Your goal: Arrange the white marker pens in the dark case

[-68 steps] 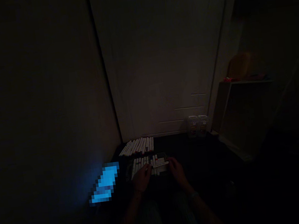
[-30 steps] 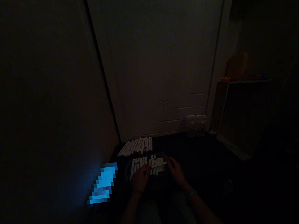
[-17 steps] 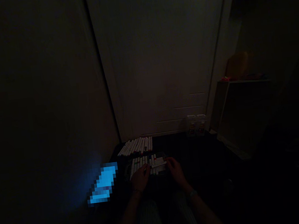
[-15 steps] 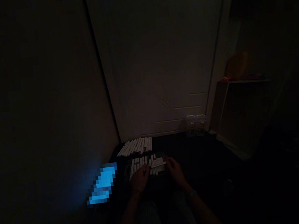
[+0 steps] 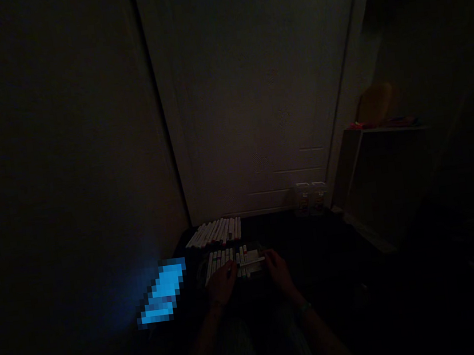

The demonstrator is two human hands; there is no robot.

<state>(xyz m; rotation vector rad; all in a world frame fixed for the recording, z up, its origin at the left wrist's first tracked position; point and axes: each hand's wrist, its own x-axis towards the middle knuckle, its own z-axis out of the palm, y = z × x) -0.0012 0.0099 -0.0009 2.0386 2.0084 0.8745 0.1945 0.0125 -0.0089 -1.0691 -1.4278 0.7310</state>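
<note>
The room is very dark. My left hand [image 5: 223, 283] and my right hand [image 5: 278, 271] are low in the middle, over a dark tray [image 5: 203, 269] filled with a row of white markers [image 5: 223, 259]. One white marker [image 5: 252, 262] lies crosswise between the two hands; each hand has curled fingers at one of its ends. A second row of white markers [image 5: 216, 232] lies on the dark floor just beyond the tray, near the door.
A glowing blue screen [image 5: 163, 292] lies on the floor at my left. A closed pale door [image 5: 253, 95] stands ahead, two small clear containers [image 5: 310, 198] at its foot. A low shelf unit [image 5: 375, 178] with things on top stands at the right.
Both hands have stayed at the tray holding the crosswise marker. The view has shifted only slightly.
</note>
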